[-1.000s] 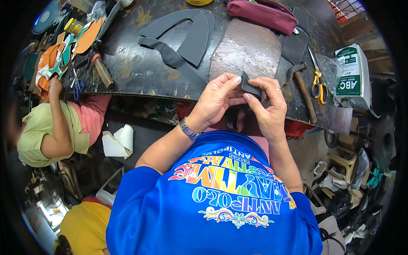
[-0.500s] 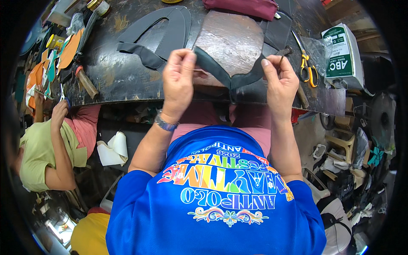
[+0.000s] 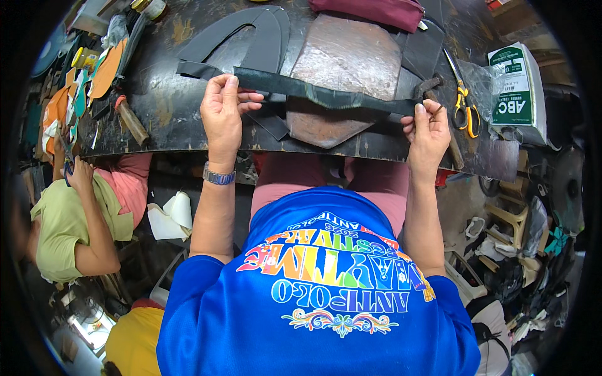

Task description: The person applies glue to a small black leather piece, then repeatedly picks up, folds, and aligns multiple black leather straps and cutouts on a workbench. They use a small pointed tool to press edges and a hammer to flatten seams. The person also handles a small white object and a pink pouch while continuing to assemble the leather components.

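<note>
A long black strip, which looks like leather, [image 3: 326, 95] is stretched out between my two hands above the table's near edge. My left hand [image 3: 224, 116] pinches its left end between thumb and fingers. The other end is pinched in my right hand [image 3: 427, 131], close to a hammer [image 3: 433, 86] lying on the table. Beneath the strip is a worn brown slab [image 3: 348, 53] with a pointed near end. Dark grey curved cut pieces [image 3: 266, 41] lie beyond my left hand, and part of one shows under the strip.
Yellow-handled scissors [image 3: 464, 113] and a green-and-white can [image 3: 517, 94] are at the right. A maroon pouch [image 3: 376, 11] sits at the back. Another hammer [image 3: 130, 120] and orange cut pieces [image 3: 106, 75] lie left. At far left a co-worker [image 3: 78, 216] holds scissors.
My hands have moved apart, and the strip, which sagged in a V with a fold in its middle, is now drawn nearly straight. The co-worker's hand has shifted left.
</note>
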`<state>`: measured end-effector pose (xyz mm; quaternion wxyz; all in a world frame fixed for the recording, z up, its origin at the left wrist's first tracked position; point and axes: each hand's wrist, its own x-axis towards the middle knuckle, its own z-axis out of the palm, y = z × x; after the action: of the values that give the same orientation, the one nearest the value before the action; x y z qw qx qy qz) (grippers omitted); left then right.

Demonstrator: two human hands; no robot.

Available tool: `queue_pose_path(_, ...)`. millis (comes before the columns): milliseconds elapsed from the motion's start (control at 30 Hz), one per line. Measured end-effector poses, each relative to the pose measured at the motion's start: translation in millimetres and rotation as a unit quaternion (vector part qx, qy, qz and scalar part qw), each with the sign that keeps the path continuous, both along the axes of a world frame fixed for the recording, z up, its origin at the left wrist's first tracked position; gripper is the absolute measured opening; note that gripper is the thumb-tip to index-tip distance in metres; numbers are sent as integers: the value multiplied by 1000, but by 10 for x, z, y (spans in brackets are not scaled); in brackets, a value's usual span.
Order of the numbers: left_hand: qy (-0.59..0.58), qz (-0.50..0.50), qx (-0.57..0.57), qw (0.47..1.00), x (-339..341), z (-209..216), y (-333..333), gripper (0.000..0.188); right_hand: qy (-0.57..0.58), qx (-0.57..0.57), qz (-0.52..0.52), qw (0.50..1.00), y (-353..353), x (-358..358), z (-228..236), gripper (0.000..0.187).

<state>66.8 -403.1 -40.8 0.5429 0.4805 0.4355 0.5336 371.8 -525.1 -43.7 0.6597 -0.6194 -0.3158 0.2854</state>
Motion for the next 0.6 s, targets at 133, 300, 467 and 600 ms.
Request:
queue_pose_path(133, -4, 10, -5, 1000, -9, 5, 33, 18, 23, -4, 16, 1000, 7, -20, -29, 11)
queue_pose_path(300, 0, 17, -14, 1000, -39, 31, 93, 18, -7, -5, 1, 1000, 52, -108, 27, 11)
queue_pose_path(467, 36, 0, 170, 985, -159, 255, 772, 21, -107, 51, 50, 992, 535, -171, 255, 10)
queue_pose_path(600, 204, 9, 144, 968, -432, 392, 1081, 28, -307, 10, 34, 951, 913, -268, 346, 32)
